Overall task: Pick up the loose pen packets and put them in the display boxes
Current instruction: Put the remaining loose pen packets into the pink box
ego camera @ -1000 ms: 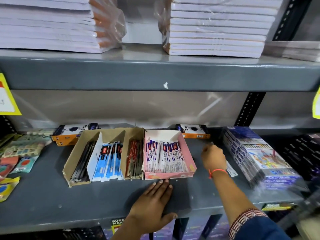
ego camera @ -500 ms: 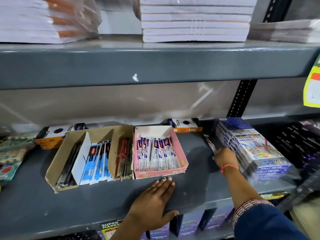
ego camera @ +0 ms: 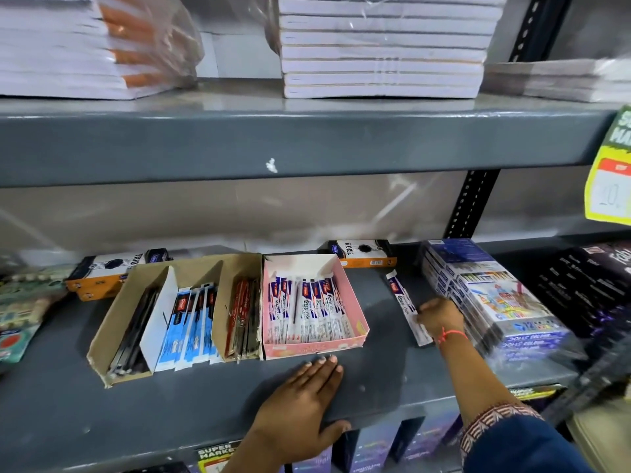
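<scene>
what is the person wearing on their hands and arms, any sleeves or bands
Both hands are bare, without gloves. The right hand has a thin red-orange thread band at the wrist, and further up a dark blue sleeve ending in a red and white patterned cuff. The left hand shows no ring, band or sleeve.

Shelf layout with two display boxes at centre frame

On the lower shelf (ego camera: 170, 414), the cardboard box (ego camera: 112, 336) sat left of centre, its compartments side by side, and the second display box (ego camera: 351, 302) stood touching its right side with pen packets (ego camera: 304, 308) lying in it. Behind each box lay a flat carton: one (ego camera: 102, 271) at the left, one (ego camera: 365, 254) at the right. A loose pen packet (ego camera: 403, 303) lay right of the second box, under the right hand (ego camera: 438, 317), just beside a stack of packs (ego camera: 485, 295) further right. The left hand (ego camera: 300, 404) lay flat on the shelf edge before the second box. Stacked books (ego camera: 382, 49) rested on the upper shelf (ego camera: 239, 138) across the frame's top.
</scene>
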`<state>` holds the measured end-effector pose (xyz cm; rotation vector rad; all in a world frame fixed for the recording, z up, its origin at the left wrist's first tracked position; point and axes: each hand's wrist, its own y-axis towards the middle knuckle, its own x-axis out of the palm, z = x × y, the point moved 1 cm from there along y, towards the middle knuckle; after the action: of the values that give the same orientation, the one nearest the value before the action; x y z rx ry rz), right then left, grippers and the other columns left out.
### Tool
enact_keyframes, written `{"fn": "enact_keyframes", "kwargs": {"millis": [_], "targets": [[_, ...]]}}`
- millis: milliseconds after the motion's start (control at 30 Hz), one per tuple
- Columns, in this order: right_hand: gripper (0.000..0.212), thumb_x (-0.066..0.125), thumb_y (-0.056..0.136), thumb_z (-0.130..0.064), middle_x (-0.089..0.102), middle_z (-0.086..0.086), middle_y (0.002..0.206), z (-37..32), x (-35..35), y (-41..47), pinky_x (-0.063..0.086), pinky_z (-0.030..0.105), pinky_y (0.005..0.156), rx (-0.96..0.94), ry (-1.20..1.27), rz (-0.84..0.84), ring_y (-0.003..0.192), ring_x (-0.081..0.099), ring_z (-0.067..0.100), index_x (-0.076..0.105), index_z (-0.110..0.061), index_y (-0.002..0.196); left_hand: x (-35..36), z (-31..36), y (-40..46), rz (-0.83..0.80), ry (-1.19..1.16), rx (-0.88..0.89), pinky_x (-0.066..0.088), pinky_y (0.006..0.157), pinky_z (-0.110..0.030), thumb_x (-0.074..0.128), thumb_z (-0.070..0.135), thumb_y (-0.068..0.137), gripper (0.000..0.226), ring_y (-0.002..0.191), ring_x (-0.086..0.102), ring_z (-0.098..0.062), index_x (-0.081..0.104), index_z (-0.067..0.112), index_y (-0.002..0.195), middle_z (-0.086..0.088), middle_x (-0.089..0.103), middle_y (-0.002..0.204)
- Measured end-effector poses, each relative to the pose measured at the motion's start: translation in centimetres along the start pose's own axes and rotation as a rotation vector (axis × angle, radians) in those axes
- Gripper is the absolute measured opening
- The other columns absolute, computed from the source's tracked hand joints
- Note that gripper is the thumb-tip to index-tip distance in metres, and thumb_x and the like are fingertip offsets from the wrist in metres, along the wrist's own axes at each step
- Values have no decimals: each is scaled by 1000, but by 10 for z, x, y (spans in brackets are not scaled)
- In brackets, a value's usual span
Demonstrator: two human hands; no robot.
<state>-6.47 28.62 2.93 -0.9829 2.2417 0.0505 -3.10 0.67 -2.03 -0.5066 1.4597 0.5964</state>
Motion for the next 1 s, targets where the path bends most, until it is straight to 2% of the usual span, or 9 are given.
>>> {"fn": "enact_keyframes", "kwargs": {"millis": [67,133,200,367,500,700,867,933,1000], "targets": [[28,64,77,9,54,8,59,-5,1,-10,51,25,54,43,260,-97,48,54,16,53,-12,61,1,-1,0,-18,0,6,18,108,-24,14,65,92,75,118,53,-11,63,19,125,2,57,131],[32,61,77,14,53,0,42,-13,4,-23,34,12,33,55,538,-180,26,41,3,51,-13,64,-1,0,1,-16,3,8,15,106,-24,13,65,91,76,117,54,-12,64,19,123,1,58,130],[31,62,76,13,55,-7,37,-24,7,-39,28,14,37,32,673,-234,28,38,3,52,-15,68,-2,1,1,-9,-12,7,20,105,-25,12,64,91,76,115,56,-12,65,19,121,1,60,128],[29,63,76,12,64,-2,56,-45,15,-75,38,21,50,-60,849,-327,48,51,10,56,-15,71,0,0,2,27,-31,25,26,101,-25,9,63,90,78,113,57,-11,66,18,120,1,61,126],[29,61,76,16,69,-3,50,-52,28,-92,49,19,46,-112,901,-440,44,62,6,57,-12,71,4,-2,2,50,-60,45,38,100,-24,12,61,91,76,112,58,-10,67,17,118,1,62,125],[31,61,76,18,69,-2,49,-58,45,-102,50,15,44,-125,915,-504,44,64,5,57,-12,69,8,-4,4,57,-49,63,44,93,-24,20,60,91,70,113,58,-11,65,16,121,-1,61,126],[32,62,75,18,66,4,57,-63,53,-96,49,22,49,-100,779,-401,50,61,15,54,-11,63,1,-1,2,30,-53,28,40,96,-23,4,62,91,81,115,56,-10,64,17,123,1,59,129],[32,65,75,13,63,7,66,-66,57,-88,50,28,58,-138,531,-295,60,58,20,54,-14,61,-4,-1,4,108,22,56,19,109,-27,-3,66,86,90,131,38,-11,47,13,139,-1,36,147],[29,64,75,5,64,4,72,-70,62,-83,52,31,70,-245,206,-194,70,60,21,55,-18,60,-4,-1,5,77,3,70,-6,111,-28,-5,71,78,97,140,13,-11,24,12,150,2,8,153]]}}
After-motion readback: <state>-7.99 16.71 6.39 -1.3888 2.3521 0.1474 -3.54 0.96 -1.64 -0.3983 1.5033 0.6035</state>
